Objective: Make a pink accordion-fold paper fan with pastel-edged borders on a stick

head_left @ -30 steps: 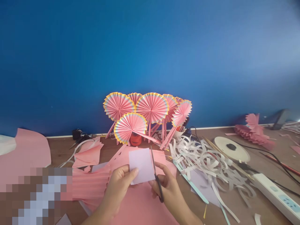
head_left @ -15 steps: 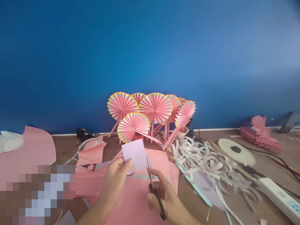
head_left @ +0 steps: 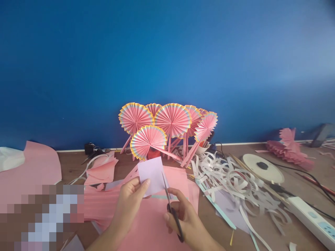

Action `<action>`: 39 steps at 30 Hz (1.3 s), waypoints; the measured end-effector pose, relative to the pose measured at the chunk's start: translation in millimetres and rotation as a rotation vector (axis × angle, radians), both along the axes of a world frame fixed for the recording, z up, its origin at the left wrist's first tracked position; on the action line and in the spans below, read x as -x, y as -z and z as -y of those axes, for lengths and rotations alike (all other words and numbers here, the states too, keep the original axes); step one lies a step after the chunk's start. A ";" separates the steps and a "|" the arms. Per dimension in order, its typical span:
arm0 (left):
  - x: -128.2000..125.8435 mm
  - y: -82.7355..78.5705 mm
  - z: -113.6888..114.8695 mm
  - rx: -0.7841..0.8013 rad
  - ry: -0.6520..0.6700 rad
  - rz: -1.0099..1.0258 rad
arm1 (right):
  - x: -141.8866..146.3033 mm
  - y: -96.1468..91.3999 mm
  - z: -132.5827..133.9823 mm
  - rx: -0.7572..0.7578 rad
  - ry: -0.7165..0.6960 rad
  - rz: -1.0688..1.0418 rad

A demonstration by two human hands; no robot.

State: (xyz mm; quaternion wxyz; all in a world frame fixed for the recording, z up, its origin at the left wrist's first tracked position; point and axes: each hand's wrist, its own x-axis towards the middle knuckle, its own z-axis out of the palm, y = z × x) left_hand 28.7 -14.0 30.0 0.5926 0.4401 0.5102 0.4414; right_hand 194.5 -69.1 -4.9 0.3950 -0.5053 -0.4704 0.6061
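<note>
A small lilac piece of paper [head_left: 152, 176] is pinched between the thumb and fingers of my left hand [head_left: 132, 197]. My right hand [head_left: 183, 214] grips a pair of scissors [head_left: 173, 217] by its black handles, index finger stretched along the blades. The blades point up and lie along the right edge of the lilac paper; whether they are biting into it I cannot tell. Under both hands lies a large pink paper sheet [head_left: 154, 223].
Pink pleated paper fans [head_left: 172, 120] stand against the blue wall. White paper strips [head_left: 225, 174] heap up on the right, near a round cream device [head_left: 263, 168] and a power strip [head_left: 311, 219]. Crumpled pink paper [head_left: 102, 167] and a pink sheet [head_left: 43, 162] lie at left.
The lilac paper and my left hand have shifted slightly right and down, closer along the scissor blades. My right hand stays nearly in place, with the scissors still in its grip.
</note>
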 end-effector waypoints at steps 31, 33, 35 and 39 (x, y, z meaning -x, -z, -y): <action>-1.3 -6.5 0.0 0.078 -0.062 0.030 | 4.8 -5.2 -1.7 0.042 0.128 -0.017; -1.8 -7.5 0.2 0.083 -0.067 0.034 | 4.9 -4.3 -2.0 0.035 0.142 -0.010; -2.2 -8.6 0.3 0.087 -0.067 0.038 | 4.7 -4.1 -2.1 0.027 0.145 0.012; -1.6 -8.5 0.4 0.089 -0.061 0.048 | 4.2 -6.2 -1.9 0.032 0.142 0.042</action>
